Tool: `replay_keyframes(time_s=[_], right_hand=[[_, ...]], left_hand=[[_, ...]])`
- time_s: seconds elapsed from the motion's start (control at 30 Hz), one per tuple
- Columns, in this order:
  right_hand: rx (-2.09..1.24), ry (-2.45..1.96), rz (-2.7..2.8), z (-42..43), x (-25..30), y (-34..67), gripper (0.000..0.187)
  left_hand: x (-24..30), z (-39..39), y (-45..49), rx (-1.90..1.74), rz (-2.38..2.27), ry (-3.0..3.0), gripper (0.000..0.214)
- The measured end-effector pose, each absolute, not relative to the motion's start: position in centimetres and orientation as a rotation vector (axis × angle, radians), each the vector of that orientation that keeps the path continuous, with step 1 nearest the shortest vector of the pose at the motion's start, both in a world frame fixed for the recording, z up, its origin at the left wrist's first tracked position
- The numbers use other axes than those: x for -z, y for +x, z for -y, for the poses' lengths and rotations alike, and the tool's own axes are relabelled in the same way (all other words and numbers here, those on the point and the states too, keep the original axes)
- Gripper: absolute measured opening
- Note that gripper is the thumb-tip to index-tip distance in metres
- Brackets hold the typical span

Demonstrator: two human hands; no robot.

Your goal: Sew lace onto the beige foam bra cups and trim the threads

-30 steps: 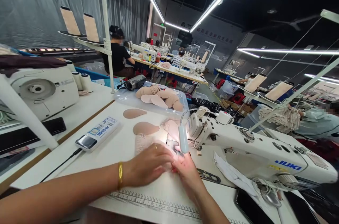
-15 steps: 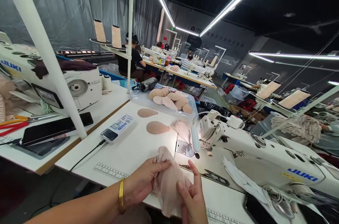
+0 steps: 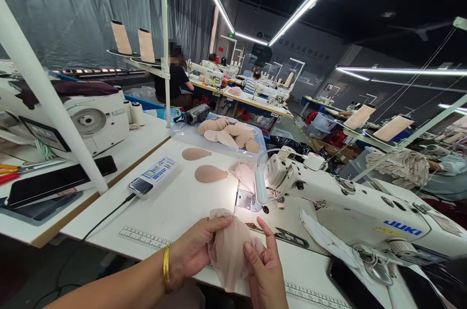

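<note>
Both hands have hold of one piece of sheer beige fabric [image 3: 233, 245], held up just above the near edge of the desk [image 3: 182, 202]. The left hand [image 3: 195, 248] is partly closed, thumb on top at the fabric's upper left edge; the right hand [image 3: 266, 263] presses a thumb to the other side, its index finger raised away.

At the far end of the desk is a clear plastic tray [image 3: 184, 134], heaped with teardrop-shaped beige pads [image 3: 228, 135], some stacked and overlapping. A black camcorder [image 3: 196, 114] sits at the tray's left end. Two similar loose pads [image 3: 210, 173] lie on the desk outside it, near the sewing machine [image 3: 339, 202].

Beyond the machine, a pile of pale gathered fabric [image 3: 397, 168] stands by a translucent bin [image 3: 359, 165]; whether it lies inside is unclear. Further off, a translucent box [image 3: 324, 124] stands in the aisle, its contents too small to tell.
</note>
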State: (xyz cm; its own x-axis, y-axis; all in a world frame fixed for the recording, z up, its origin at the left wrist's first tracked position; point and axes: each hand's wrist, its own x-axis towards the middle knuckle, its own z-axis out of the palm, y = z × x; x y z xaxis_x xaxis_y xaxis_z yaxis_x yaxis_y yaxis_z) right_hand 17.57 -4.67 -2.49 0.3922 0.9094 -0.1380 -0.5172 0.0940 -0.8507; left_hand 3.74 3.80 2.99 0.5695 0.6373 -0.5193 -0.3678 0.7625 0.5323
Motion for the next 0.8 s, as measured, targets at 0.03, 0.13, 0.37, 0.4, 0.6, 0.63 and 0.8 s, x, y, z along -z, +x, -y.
replay_keyframes(time_s=[0.03, 0.13, 0.37, 0.4, 0.6, 0.63, 0.8], right_hand=[[-1.130, -0.981, 0.488, 4.7, 2.5, 17.7, 0.106], [-1.149, -0.974, 0.488, 4.7, 2.7, 18.1, 0.108], [-1.164, -0.976, 0.488, 4.3, 3.0, 18.8, 0.109], [-1.159, -0.976, 0.485, 4.2, 3.1, 18.9, 0.109], [-1.136, -0.981, 0.474, 3.9, 3.0, 19.4, 0.104], [-1.131, -0.984, 0.474, 3.9, 2.9, 19.5, 0.103], [-1.145, -0.980, 0.489, 3.7, 2.3, 19.1, 0.103]], left_hand=[[-2.9, -3.9, 3.8, -0.605, -0.752, 0.402, 0.018], [-2.7, -4.1, 4.1, -0.595, -0.718, 0.434, 0.023], [-2.4, -4.4, 4.5, -0.617, -0.703, 0.444, 0.021], [-2.4, -4.5, 4.6, -0.617, -0.705, 0.449, 0.022], [-2.8, -4.8, 4.9, -0.605, -0.694, 0.443, 0.024], [-2.9, -4.7, 5.0, -0.604, -0.681, 0.457, 0.024], [-2.9, -4.7, 5.6, -0.621, -0.639, 0.599, 0.031]])
